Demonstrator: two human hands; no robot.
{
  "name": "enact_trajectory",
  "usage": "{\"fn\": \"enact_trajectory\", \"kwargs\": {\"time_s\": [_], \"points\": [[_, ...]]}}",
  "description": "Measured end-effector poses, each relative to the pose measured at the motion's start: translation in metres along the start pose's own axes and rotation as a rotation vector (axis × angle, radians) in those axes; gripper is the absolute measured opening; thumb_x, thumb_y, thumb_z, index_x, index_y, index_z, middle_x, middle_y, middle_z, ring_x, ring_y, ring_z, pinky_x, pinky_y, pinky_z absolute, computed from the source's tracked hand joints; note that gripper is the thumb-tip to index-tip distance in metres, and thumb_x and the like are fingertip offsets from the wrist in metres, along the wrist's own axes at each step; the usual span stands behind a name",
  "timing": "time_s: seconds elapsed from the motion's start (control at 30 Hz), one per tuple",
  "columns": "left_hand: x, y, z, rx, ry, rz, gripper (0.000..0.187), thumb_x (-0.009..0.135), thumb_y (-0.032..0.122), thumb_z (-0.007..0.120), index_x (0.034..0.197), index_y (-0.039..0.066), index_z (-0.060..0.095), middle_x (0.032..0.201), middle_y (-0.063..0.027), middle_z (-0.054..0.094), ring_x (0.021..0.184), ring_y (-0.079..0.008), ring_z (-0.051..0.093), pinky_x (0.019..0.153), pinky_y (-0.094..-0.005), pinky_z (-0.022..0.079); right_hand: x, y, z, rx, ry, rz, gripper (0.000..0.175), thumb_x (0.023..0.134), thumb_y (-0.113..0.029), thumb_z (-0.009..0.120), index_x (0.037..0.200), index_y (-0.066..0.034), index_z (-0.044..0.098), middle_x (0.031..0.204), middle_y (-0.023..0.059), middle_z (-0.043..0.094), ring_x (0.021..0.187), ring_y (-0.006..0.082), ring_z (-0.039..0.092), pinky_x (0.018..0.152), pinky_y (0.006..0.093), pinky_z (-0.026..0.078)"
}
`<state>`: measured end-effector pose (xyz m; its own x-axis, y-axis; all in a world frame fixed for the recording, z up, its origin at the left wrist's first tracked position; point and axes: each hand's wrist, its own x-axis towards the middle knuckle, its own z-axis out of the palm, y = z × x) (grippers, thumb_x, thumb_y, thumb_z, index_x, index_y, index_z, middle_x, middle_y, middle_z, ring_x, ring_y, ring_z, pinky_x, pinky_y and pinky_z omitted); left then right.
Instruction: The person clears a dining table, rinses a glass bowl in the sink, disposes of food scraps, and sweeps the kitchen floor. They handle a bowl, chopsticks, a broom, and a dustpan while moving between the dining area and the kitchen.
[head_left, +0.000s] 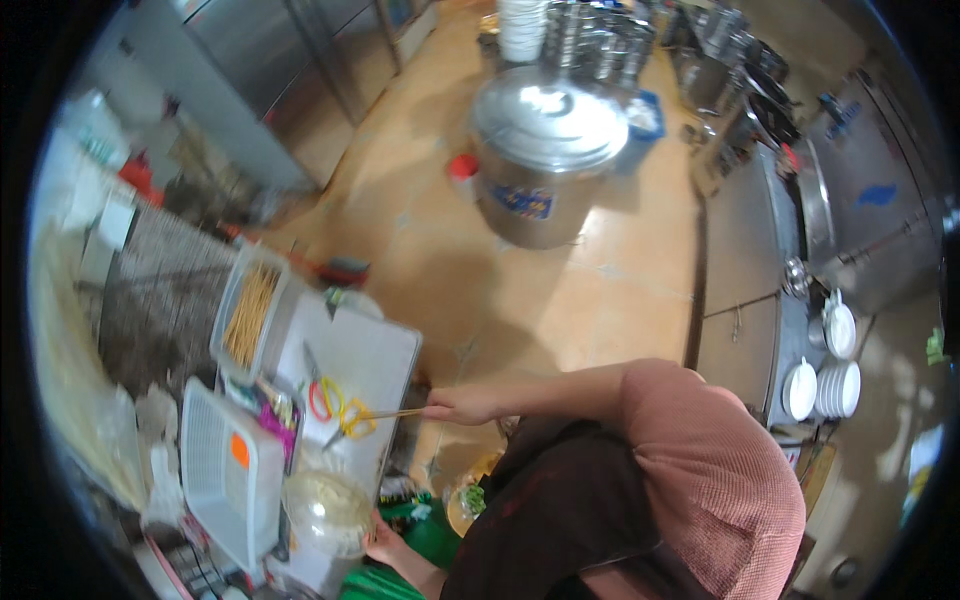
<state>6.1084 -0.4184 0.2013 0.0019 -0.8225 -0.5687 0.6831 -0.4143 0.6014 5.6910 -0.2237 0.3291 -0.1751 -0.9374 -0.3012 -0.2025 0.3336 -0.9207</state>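
My right hand (459, 406) holds thin wooden sticks, likely chopsticks, pointing left over the white table (390, 352). Their tips lie by the yellow-handled scissors (357, 420); red-and-yellow-handled scissors (325, 398) rest just beyond. My left hand (384, 538) is at the right rim of a round, shiny, see-through bowl or container (328, 510) with pale contents, near the table's front edge. Whether its fingers grip the rim is not clear. A white plastic basket (259, 491) with an orange patch stands left of the bowl. A clear bin of wooden skewers or chopsticks (251, 315) is at the back left.
A large lidded metal pot (536, 184) stands on the tiled floor (600, 300) ahead, with a red-topped container (463, 166) beside it. Metal cabinets (742, 225) and stacked white dishes (838, 388) line the right. A green bag or cloth (435, 536) hangs below the table.
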Motion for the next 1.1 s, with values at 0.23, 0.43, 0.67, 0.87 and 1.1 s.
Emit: {"fn": "enact_trajectory", "kwargs": {"time_s": [0.23, 0.43, 0.67, 0.87, 1.1], "points": [[0.048, -0.036, 0.067, 0.338, 0.125, 0.371, 0.043, 0.088, 0.032, 0.047, 0.103, -0.009, 0.052, 0.099, -0.0210, 0.053, 0.090, -0.0304, 0.053, 0.075, -0.0376, 0.048, -0.132, 0.072, -0.076, 0.369, 0.522, 0.247, 0.036, 0.097, -0.038, 0.041, 0.106, -0.0089, 0.061, 0.077, 0.0033, 0.053, 0.073, 0.0126, 0.048, 0.066, 0.0275, 0.042], [-0.029, -0.148, 0.149, 0.518, 0.140, 0.419, 0.048, 0.086, 0.049, 0.045, 0.092, 0.002, 0.049, 0.080, -0.0090, 0.042, 0.069, -0.0208, 0.040, 0.058, -0.0318, 0.037, -0.263, 0.124, -0.113, 1.004, 0.754, 0.228, 0.032, 0.098, -0.035, 0.041, 0.106, -0.0099, 0.058, 0.069, -0.0041, 0.040, 0.057, 0.0071, 0.033, 0.050, 0.0227, 0.030], [-0.172, -0.423, 0.250, 0.735, -0.193, -0.194, 0.056, 0.084, 0.069, 0.042, 0.079, 0.014, 0.047, 0.058, 0.0050, 0.030, 0.044, -0.0096, 0.025, 0.037, -0.0251, 0.024, -0.388, 0.193, -0.165, 1.337, 1.238, -0.097, 0.022, 0.098, -0.026, 0.042, 0.101, -0.0070, 0.051, 0.071, -0.0026, 0.044, 0.059, 0.0091, 0.038, 0.056, 0.0235, 0.036], [-0.323, -0.637, 0.316, 1.027, -0.828, -0.875, 0.035, 0.095, 0.045, 0.046, 0.077, 0.014, 0.049, 0.055, 0.0043, 0.032, 0.042, -0.0075, 0.028, 0.036, -0.0216, 0.022, -0.450, 0.257, -0.214, 1.352, 1.177, 0.009, 0.021, 0.099, -0.024, 0.040, 0.101, -0.0053, 0.051, 0.079, 0.0044, 0.056, 0.072, 0.0152, 0.053, 0.068, 0.0284, 0.046], [-0.404, -0.806, 0.430, 1.398, -1.396, -0.774, 0.041, 0.097, 0.038, 0.045, 0.107, 0.000, 0.057, 0.056, 0.0032, 0.042, 0.050, -0.0093, 0.048, 0.046, -0.0212, 0.038, -0.499, 0.381, -0.358, 1.190, 1.384, 0.033, 0.024, 0.100, -0.024, 0.038, 0.100, -0.0028, 0.049, 0.095, 0.0122, 0.064, 0.083, 0.0172, 0.061, 0.077, 0.0296, 0.049]]}}
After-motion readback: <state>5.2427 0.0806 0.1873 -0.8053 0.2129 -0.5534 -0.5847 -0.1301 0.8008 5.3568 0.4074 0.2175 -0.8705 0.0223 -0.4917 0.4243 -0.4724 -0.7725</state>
